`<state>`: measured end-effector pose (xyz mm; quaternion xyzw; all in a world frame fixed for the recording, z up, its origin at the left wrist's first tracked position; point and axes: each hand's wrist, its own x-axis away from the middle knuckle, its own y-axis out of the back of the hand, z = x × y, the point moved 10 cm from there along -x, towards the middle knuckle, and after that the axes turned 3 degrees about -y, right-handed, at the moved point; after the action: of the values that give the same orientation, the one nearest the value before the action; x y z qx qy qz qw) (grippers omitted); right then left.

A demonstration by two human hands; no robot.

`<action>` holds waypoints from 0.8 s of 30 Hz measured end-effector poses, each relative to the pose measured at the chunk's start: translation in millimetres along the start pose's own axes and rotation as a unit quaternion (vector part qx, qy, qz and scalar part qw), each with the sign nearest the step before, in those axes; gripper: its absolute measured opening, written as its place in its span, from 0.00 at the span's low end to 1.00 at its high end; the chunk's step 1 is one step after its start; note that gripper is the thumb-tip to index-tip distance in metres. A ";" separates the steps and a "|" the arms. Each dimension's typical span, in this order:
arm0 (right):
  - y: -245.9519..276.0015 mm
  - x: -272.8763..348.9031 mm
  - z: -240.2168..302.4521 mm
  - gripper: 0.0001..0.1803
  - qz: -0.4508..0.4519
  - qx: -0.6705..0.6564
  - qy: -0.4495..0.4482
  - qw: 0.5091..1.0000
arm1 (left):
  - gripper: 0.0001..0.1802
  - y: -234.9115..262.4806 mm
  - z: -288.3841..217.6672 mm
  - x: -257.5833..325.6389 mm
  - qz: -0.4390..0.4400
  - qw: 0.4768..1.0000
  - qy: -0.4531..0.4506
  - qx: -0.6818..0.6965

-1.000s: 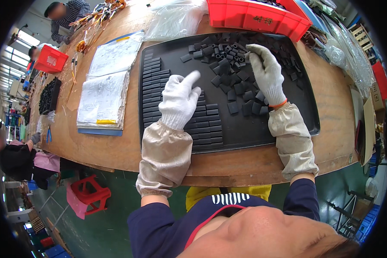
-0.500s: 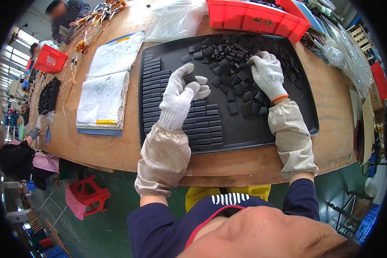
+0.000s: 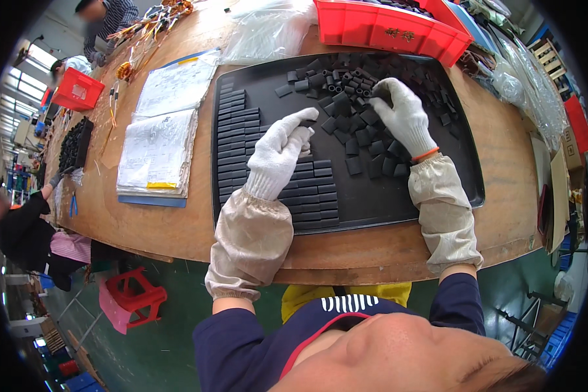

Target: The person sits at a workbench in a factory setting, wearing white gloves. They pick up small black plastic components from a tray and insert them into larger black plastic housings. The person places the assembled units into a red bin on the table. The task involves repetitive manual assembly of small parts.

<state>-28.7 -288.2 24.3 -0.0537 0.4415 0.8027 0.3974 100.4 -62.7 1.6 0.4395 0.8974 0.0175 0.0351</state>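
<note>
My left hand (image 3: 276, 151), in a white knit glove, hovers over the neat rows of short black sleeve pieces (image 3: 307, 196) on the left of a black tray (image 3: 385, 212). Its forefinger reaches forward and the other fingers are curled in. What lies inside them is hidden. My right hand (image 3: 404, 116), gloved alike, hangs above the loose black pieces (image 3: 354, 121) at the tray's right half, thumb and forefinger apart. I see no piece clearly between them. Some loose pieces are round tubes standing on end; others look flat.
Left of the tray lies an open stack of papers (image 3: 157, 150) on a blue folder. A red bin (image 3: 385, 29) stands behind the tray beside clear plastic bags (image 3: 268, 32). Farther left are a black box of parts (image 3: 75, 145), a red crate (image 3: 78, 88) and co-workers at the table.
My left hand has turned over and shifted slightly right; the black piece seen in its fingers is now out of sight. My right hand's fingers have lifted and parted slightly from the pile.
</note>
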 end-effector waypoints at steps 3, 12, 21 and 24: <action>-14.9 14.0 33.7 0.17 0.060 -0.181 0.007 0.982 | 0.16 -0.2 -6.6 -0.9 -0.005 0.993 -0.053 -0.103; -21.3 43.1 111.4 0.18 0.065 -0.111 0.246 0.961 | 0.19 -19.7 -2.0 3.1 0.091 0.984 -0.055 -0.144; -13.7 48.2 120.7 0.17 0.035 -0.083 0.270 0.959 | 0.19 -22.0 -7.1 6.6 0.080 0.995 -0.033 -0.059; -23.3 41.8 94.8 0.16 0.069 -0.179 0.111 0.975 | 0.19 -15.0 -2.0 2.3 0.057 0.990 -0.044 -0.124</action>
<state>-16.0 -185.5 47.8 -0.1825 0.3345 0.8833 0.2731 87.1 -70.1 2.6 0.4824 0.8595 0.1112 0.1271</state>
